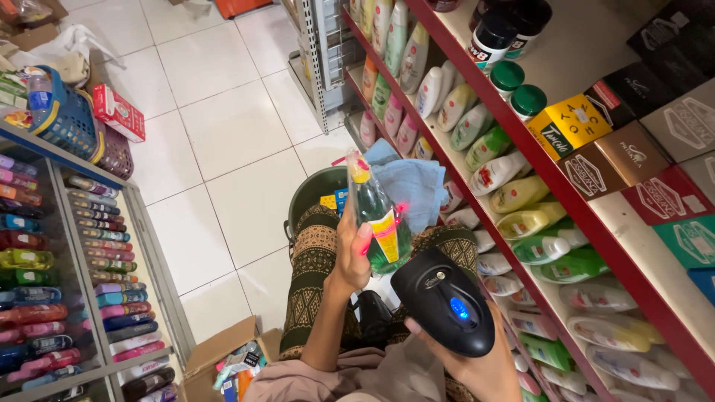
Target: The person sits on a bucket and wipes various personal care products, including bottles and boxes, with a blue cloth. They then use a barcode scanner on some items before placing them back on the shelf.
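Observation:
My left hand [351, 257] holds a green bottle [378, 217] with a yellow cap and a yellow label, upright in front of me. Red scanner light falls on the label and on my fingers. A black handheld barcode scanner [445, 301] with a lit blue spot is gripped in my right hand [477, 368], aimed at the bottle. I sit with patterned green trousers [311, 283] over my knees. A blue cloth [410, 186] lies just behind the bottle.
Red-edged shelves [536, 167] on the right hold rows of squeeze bottles, jars and boxes. A dark green bucket [316, 190] stands past my knees. On the left a glass case [82, 275] with colourful tubes, blue basket [67, 115] on top. An open cardboard box [223, 361] sits on the tiled floor.

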